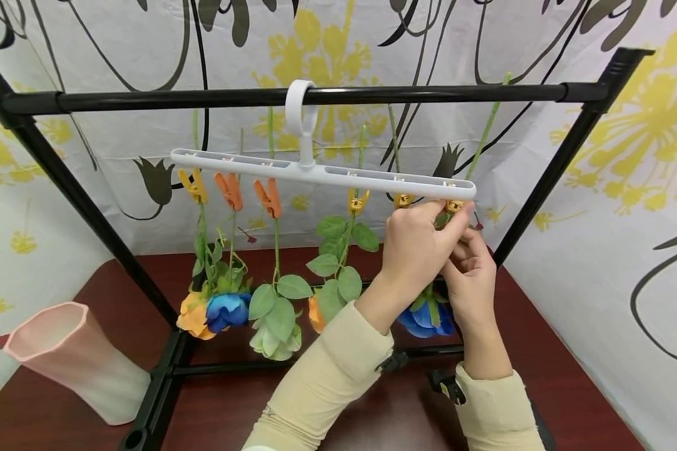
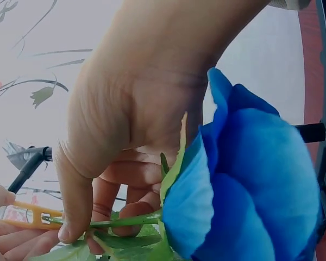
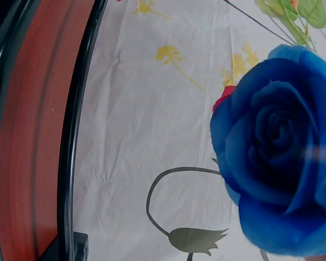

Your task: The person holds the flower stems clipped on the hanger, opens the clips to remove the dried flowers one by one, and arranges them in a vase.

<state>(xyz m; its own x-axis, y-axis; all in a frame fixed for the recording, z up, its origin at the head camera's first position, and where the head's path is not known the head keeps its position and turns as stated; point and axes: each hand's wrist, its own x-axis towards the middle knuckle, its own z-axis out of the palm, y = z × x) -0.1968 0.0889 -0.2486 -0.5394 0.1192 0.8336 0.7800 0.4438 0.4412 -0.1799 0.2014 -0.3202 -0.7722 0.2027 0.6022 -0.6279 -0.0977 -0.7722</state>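
Observation:
At the right end of a white hanger (image 1: pixel 372 180), my left hand (image 1: pixel 412 254) pinches a yellow clip (image 1: pixel 456 205). Just below, my right hand (image 1: pixel 475 285) pinches the green stem (image 2: pixel 133 220) of a blue rose (image 2: pixel 255 179) between thumb and fingers. In the left wrist view, the stem runs into the yellow clip (image 2: pixel 43 213) beside the left fingertips. The rose hangs head down, its bloom (image 1: pixel 427 319) partly behind the right hand in the head view. The right wrist view shows the bloom (image 3: pixel 280 141) face on, with a bit of red (image 3: pixel 223 98) behind it.
The hanger's hook (image 1: pixel 300 103) sits over a black rack bar (image 1: pixel 192 99). Along the hanger, orange clips (image 1: pixel 267 199) and yellow clips (image 1: pixel 358 202) hold other upside-down flowers, including a pale green one (image 1: pixel 276 335). A pink-white vase (image 1: pixel 81 363) stands left, on a dark red table (image 1: pixel 237 413).

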